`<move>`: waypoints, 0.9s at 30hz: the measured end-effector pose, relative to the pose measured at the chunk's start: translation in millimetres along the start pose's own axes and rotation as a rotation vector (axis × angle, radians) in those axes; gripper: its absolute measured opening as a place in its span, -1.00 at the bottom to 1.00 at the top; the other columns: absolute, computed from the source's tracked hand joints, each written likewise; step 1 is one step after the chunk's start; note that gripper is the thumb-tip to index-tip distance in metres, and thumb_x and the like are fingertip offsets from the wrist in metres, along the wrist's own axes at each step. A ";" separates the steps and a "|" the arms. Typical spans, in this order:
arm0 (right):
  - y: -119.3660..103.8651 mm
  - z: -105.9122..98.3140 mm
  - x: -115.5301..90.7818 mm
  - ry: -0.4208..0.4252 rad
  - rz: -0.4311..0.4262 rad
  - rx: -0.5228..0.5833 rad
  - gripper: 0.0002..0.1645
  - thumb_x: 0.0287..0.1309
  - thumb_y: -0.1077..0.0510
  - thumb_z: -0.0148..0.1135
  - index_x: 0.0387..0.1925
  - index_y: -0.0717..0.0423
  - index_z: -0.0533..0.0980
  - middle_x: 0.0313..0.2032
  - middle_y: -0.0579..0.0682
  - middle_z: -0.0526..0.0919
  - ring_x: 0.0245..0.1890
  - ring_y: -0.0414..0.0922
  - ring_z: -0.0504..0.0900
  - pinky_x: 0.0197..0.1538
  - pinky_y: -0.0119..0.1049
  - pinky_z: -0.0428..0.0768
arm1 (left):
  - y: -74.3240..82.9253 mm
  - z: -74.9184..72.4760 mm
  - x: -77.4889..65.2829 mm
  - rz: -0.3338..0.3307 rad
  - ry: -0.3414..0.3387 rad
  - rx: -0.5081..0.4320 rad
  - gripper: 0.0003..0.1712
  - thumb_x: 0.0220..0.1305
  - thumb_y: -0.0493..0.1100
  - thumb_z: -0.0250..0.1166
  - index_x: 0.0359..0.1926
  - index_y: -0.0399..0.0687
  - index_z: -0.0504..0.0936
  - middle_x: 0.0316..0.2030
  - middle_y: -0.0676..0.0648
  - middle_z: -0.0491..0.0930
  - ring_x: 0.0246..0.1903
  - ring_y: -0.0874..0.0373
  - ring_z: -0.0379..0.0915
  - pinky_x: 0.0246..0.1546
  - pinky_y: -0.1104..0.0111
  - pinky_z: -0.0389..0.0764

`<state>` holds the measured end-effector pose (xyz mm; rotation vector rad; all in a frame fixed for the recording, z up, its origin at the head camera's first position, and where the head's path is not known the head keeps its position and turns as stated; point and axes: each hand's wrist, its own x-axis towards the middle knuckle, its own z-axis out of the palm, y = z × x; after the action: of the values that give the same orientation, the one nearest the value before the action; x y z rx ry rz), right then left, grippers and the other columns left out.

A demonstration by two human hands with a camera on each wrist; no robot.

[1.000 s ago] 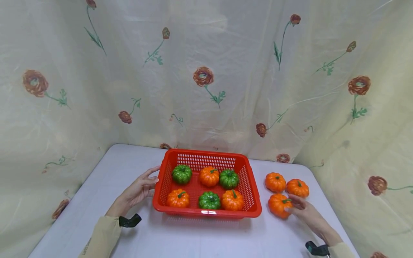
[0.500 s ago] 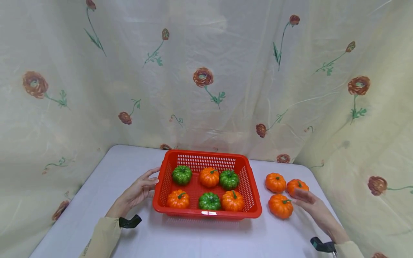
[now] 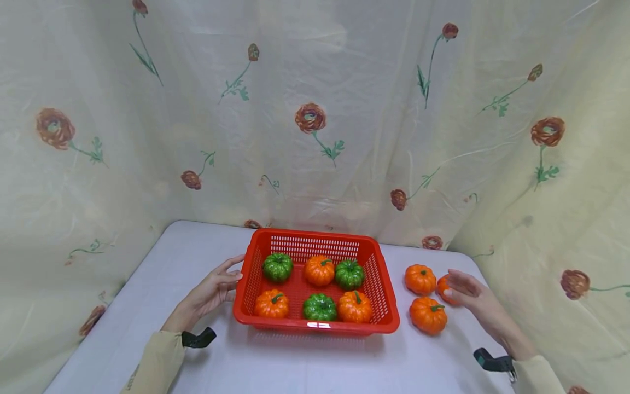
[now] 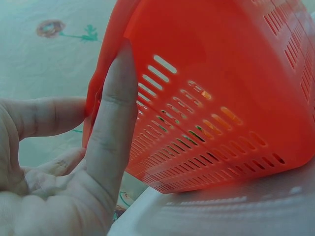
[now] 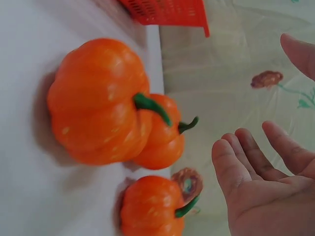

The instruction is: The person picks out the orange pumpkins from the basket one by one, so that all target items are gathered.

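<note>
Left hand point(image 3: 209, 291) gripping red basket point(image 3: 299, 288) — green pumpkins point(image 3: 319, 307), orange pumpkins point(image 3: 319, 271) inside

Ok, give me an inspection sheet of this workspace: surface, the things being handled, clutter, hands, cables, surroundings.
Surface: pale table, no spills seen.
Things: red basket holding three green pumpkins and three orange pumpkins; three loose pumpkins, also orange, sit to its right.
Clutter: nothing seen.
Left hand: touches the basket's left rim.
Right hand: open, holding nothing, near the rightmost pumpkin.
Cables: nothing seen.
Surroundings: flowered curtain behind the table and along both sides.
</note>
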<state>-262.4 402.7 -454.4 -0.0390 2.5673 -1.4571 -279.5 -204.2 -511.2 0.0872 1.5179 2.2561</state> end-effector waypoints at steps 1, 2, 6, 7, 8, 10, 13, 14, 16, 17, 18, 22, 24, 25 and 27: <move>-4.0 0.4 -0.2 -0.001 -0.019 -0.003 -0.04 0.29 -0.17 0.13 0.49 0.13 -0.07 0.43 0.29 0.10 0.40 0.28 0.12 0.32 0.39 0.14 | 0.2 0.0 0.0 0.003 -0.003 0.003 -0.27 0.41 -0.26 0.05 0.50 0.12 -0.01 0.21 -0.18 0.36 -0.01 0.02 0.57 -0.11 0.14 0.68; -8.0 1.1 -0.2 -0.005 -0.036 -0.007 -0.05 0.30 -0.15 0.13 0.49 0.14 -0.06 0.43 0.30 0.10 0.40 0.29 0.11 0.32 0.38 0.15 | 0.3 0.1 0.2 0.003 -0.005 0.004 -0.27 0.41 -0.26 0.05 0.50 0.12 -0.01 0.20 -0.18 0.36 -0.02 0.02 0.57 -0.12 0.15 0.69; -21.5 2.5 1.1 -0.020 -0.096 -0.041 -0.11 0.32 -0.12 0.10 0.48 0.14 -0.02 0.42 0.28 0.15 0.39 0.22 0.19 0.32 0.25 0.27 | 1.2 0.6 1.1 0.003 -0.012 0.003 -0.27 0.41 -0.26 0.05 0.50 0.12 -0.01 0.19 -0.20 0.36 -0.04 0.04 0.58 -0.14 0.16 0.69; -24.6 2.8 1.8 -0.022 -0.112 -0.055 -0.13 0.33 -0.11 0.10 0.47 0.14 0.00 0.41 0.27 0.17 0.38 0.17 0.23 0.32 0.15 0.34 | 1.3 0.4 1.4 0.006 -0.018 0.007 -0.26 0.41 -0.26 0.05 0.50 0.11 -0.02 0.18 -0.21 0.36 -0.05 0.05 0.58 -0.14 0.16 0.70; -27.7 3.2 2.5 -0.024 -0.124 -0.069 -0.15 0.34 -0.11 0.09 0.47 0.13 0.01 0.41 0.25 0.19 0.36 0.09 0.28 0.31 0.03 0.41 | 1.4 0.4 1.7 0.004 -0.018 0.004 -0.27 0.41 -0.27 0.05 0.50 0.11 -0.01 0.17 -0.21 0.36 -0.06 0.05 0.58 -0.15 0.16 0.70; -33.6 4.1 3.9 -0.026 -0.154 -0.091 -0.18 0.34 -0.11 0.08 0.46 0.12 0.05 0.39 0.22 0.23 0.32 -0.03 0.35 0.26 -0.16 0.50 | 1.4 0.0 2.4 0.006 -0.027 0.004 -0.26 0.41 -0.27 0.04 0.50 0.11 -0.03 0.17 -0.22 0.36 -0.06 0.06 0.57 -0.15 0.16 0.70; -43.3 6.8 5.4 -0.033 -0.164 -0.105 -0.17 0.31 -0.14 0.11 0.46 0.05 0.07 0.39 0.16 0.25 0.33 -0.02 0.36 0.21 -0.20 0.55 | 1.2 -0.5 3.0 0.007 -0.032 0.005 -0.26 0.41 -0.27 0.04 0.51 0.10 -0.04 0.16 -0.21 0.35 -0.06 0.06 0.57 -0.15 0.17 0.70; -46.6 8.0 6.0 -0.037 -0.162 -0.102 -0.16 0.29 -0.15 0.13 0.46 0.02 0.07 0.40 0.14 0.24 0.34 0.02 0.34 0.21 -0.12 0.54 | 1.1 -0.6 3.1 0.005 -0.029 0.003 -0.26 0.41 -0.27 0.04 0.50 0.11 -0.03 0.15 -0.20 0.36 -0.06 0.06 0.57 -0.16 0.17 0.70; -53.0 11.1 7.0 -0.047 -0.156 -0.100 -0.13 0.27 -0.17 0.15 0.46 0.01 0.06 0.41 0.14 0.22 0.36 0.17 0.27 0.23 0.08 0.50 | 0.8 -0.7 3.2 0.006 -0.028 0.002 -0.27 0.41 -0.27 0.05 0.50 0.11 -0.02 0.15 -0.20 0.36 -0.06 0.06 0.57 -0.17 0.18 0.70; -55.9 12.7 7.8 -0.051 -0.149 -0.097 -0.11 0.25 -0.18 0.17 0.46 0.01 0.05 0.42 0.14 0.21 0.37 0.19 0.25 0.24 0.13 0.46 | 0.5 -1.0 3.2 0.008 -0.031 0.004 -0.27 0.41 -0.26 0.05 0.50 0.11 -0.02 0.15 -0.20 0.36 -0.06 0.06 0.57 -0.17 0.18 0.70; -58.8 14.4 8.8 -0.055 -0.144 -0.096 -0.09 0.24 -0.18 0.18 0.47 0.02 0.05 0.42 0.15 0.21 0.38 0.21 0.24 0.25 0.18 0.43 | 0.2 -1.3 3.1 0.009 -0.032 0.002 -0.27 0.41 -0.27 0.05 0.50 0.11 -0.02 0.14 -0.20 0.36 -0.06 0.06 0.57 -0.17 0.19 0.71; -68.6 20.2 13.1 -0.073 -0.137 -0.110 -0.08 0.23 -0.19 0.19 0.46 0.07 0.06 0.41 0.18 0.21 0.39 0.23 0.21 0.30 0.27 0.32 | -1.6 -2.6 3.0 0.013 -0.041 -0.007 -0.28 0.42 -0.28 0.03 0.50 0.09 -0.02 0.10 -0.18 0.39 -0.08 0.08 0.57 -0.18 0.19 0.71; -73.0 22.5 15.4 -0.084 -0.144 -0.113 -0.11 0.23 -0.18 0.20 0.45 0.06 0.10 0.40 0.17 0.24 0.39 0.23 0.21 0.30 0.30 0.29 | -2.2 -2.8 2.8 0.018 -0.046 -0.014 -0.28 0.42 -0.28 0.02 0.50 0.09 -0.03 0.08 -0.17 0.41 -0.08 0.08 0.57 -0.19 0.19 0.71; -74.9 23.5 16.5 -0.091 -0.151 -0.116 -0.12 0.23 -0.17 0.20 0.44 0.05 0.12 0.40 0.16 0.25 0.39 0.22 0.21 0.30 0.31 0.28 | -2.4 -2.9 2.6 0.020 -0.048 -0.016 -0.28 0.42 -0.29 0.02 0.50 0.09 -0.03 0.06 -0.16 0.41 -0.08 0.08 0.57 -0.19 0.18 0.72; -78.8 25.7 18.7 -0.103 -0.171 -0.117 -0.15 0.24 -0.15 0.20 0.43 0.05 0.14 0.39 0.15 0.28 0.39 0.21 0.22 0.31 0.32 0.26 | -2.5 -3.2 2.2 0.024 -0.052 -0.019 -0.28 0.43 -0.29 0.01 0.50 0.08 -0.04 0.06 -0.16 0.41 -0.08 0.09 0.57 -0.19 0.19 0.72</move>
<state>-281.8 338.0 -402.8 -0.3489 2.6159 -1.3190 -281.6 -205.4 -515.1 0.1587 1.4762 2.2681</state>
